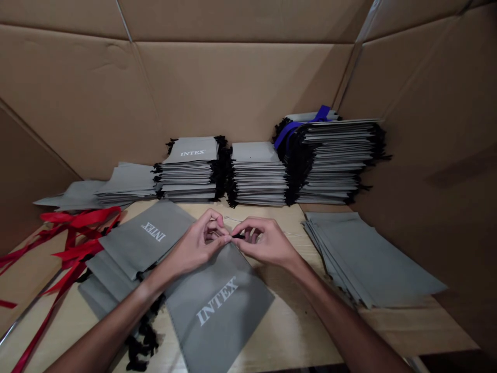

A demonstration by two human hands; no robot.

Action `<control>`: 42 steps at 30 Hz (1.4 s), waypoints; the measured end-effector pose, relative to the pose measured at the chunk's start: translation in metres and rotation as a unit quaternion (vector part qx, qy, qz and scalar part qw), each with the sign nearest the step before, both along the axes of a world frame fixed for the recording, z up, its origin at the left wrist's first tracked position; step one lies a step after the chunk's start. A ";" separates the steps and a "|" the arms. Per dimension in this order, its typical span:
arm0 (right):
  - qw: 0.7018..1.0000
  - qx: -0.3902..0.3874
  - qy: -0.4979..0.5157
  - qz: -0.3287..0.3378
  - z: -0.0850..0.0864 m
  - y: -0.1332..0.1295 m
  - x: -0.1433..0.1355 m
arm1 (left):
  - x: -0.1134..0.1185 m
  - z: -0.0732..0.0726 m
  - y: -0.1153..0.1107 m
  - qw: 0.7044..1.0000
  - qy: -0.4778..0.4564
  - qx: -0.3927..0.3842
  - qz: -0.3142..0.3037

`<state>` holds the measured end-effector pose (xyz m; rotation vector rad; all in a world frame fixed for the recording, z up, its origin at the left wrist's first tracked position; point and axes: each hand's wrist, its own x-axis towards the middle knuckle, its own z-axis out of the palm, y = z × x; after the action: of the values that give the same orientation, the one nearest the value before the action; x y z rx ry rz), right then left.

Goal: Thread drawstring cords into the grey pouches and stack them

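Observation:
A grey fabric pouch with white INTEX lettering lies slantwise on the table before me. My left hand is closed in a pinch at its top corner. Opposite, my right hand pinches a short black cord at that same corner, fingertips almost touching the left ones. A thin wire shows just behind the hands; most of it is hidden. Under my left forearm lie several overlapping grey pouches with bunched black cords at their ends.
Tall stacks of corded pouches line the back, with a blue ribbon on the right stack. Flat grey pouches lie at right, others at back left. Red ribbons trail at left. Cardboard walls enclose the table.

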<state>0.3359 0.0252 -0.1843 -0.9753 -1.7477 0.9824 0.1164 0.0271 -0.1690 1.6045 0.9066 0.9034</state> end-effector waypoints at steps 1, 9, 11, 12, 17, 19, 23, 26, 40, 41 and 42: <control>1.000 0.000 0.000 -0.006 0.000 0.000 0.000 | 0.001 0.001 -0.001 1.000 0.000 -0.001 -0.004; 1.000 -0.003 -0.003 -0.021 0.003 -0.001 0.001 | -0.003 0.001 -0.001 0.999 0.003 0.002 -0.036; 1.000 -0.010 0.002 -0.020 0.004 -0.001 0.002 | -0.003 0.001 -0.001 0.999 0.007 -0.001 -0.032; 1.000 -0.011 0.002 -0.021 0.004 -0.001 0.002 | -0.004 0.001 -0.001 0.999 0.008 -0.002 -0.031; 1.000 -0.006 -0.005 -0.019 0.004 0.000 0.004 | -0.004 0.002 -0.002 0.999 0.016 0.001 -0.030; 1.000 0.005 -0.004 -0.014 0.004 0.000 0.005 | -0.004 0.001 -0.002 0.999 0.025 0.012 -0.021; 1.000 0.009 -0.008 0.016 0.005 0.000 0.010 | -0.004 -0.004 -0.001 0.998 0.039 0.047 -0.003; 0.998 0.024 -0.059 0.012 0.007 0.000 0.015 | -0.004 -0.006 0.000 0.996 0.051 0.070 0.006; 0.989 0.029 -0.146 0.013 0.004 0.001 0.015 | -0.004 0.000 0.002 0.977 0.162 0.138 0.027; 0.988 0.029 -0.149 0.013 0.005 0.000 0.015 | -0.004 0.000 0.002 0.973 0.173 0.148 0.031; 0.988 0.030 -0.151 0.012 0.005 0.000 0.015 | -0.004 0.001 0.002 0.971 0.179 0.154 0.034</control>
<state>0.3506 0.0253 -0.1792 -1.1128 -2.0303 0.8234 0.1123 0.0294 -0.1684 2.0594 1.1169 0.8457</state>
